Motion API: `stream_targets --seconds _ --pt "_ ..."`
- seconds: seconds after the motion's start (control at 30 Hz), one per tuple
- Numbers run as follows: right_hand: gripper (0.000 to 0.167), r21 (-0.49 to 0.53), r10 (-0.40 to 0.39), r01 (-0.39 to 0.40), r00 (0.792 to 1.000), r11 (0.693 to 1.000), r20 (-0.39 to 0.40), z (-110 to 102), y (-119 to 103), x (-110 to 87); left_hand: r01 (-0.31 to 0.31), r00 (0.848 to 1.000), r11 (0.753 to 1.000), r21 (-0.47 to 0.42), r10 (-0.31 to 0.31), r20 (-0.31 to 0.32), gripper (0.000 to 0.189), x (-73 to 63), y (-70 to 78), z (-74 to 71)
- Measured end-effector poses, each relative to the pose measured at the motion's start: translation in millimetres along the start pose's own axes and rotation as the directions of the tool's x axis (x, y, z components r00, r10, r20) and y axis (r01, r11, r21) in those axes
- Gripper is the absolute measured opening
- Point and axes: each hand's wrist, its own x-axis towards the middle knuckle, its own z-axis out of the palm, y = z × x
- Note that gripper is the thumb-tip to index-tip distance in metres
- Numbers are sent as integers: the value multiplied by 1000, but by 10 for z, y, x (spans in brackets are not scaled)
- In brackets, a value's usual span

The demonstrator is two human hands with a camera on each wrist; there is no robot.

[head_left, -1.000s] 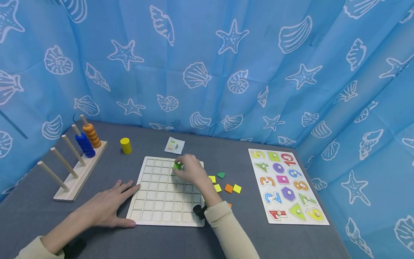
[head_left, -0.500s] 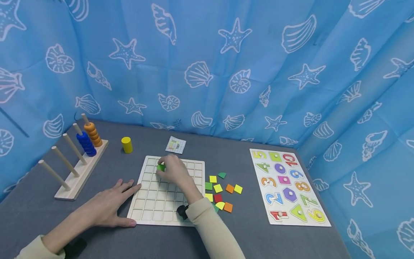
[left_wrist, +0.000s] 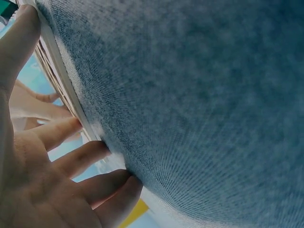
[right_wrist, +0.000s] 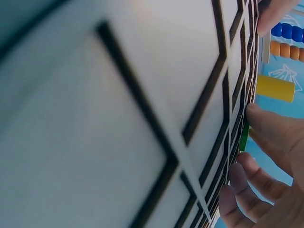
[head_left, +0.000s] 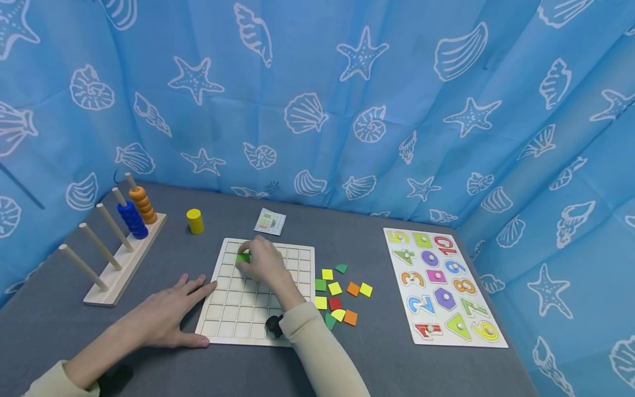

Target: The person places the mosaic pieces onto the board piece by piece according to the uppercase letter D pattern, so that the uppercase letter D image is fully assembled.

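A pale wooden grid board (head_left: 233, 313) lies on the grey table. Over its upper left squares, my right hand (head_left: 263, 262) pinches a green square tile (head_left: 242, 257) between thumb and fingers. The right wrist view shows that tile's green edge (right_wrist: 244, 137) close against the board beside the fingertips. Resting at the board's left edge is my left hand (head_left: 166, 314), its fingers spread, with thumb and forefinger touching the rim. In the left wrist view its fingertips (left_wrist: 95, 148) lie along the board's side and the cloth.
Several loose tiles (head_left: 334, 288) in green, yellow, orange and red lie right of the board. A small pattern card (head_left: 270, 221) and a yellow cylinder (head_left: 195, 221) are behind it. A peg stand (head_left: 124, 259) with rings stands left; a number puzzle (head_left: 436, 298) lies right.
My right hand has carried the green tile leftward across the board's upper rows, then slightly farther left. The left hand has stayed at the board's edge.
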Motion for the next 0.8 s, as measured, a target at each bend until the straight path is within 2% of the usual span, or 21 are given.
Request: stream_targets --seconds 0.4,0.8 --pt "25 35 18 -18 1000 999 8 -24 5 -28 5 1000 1000 -3 -5 10 123 -6 0 0" --pt "31 -10 -15 16 993 1000 116 -114 3 -35 14 1000 1000 -18 -14 22 122 8 -4 1"
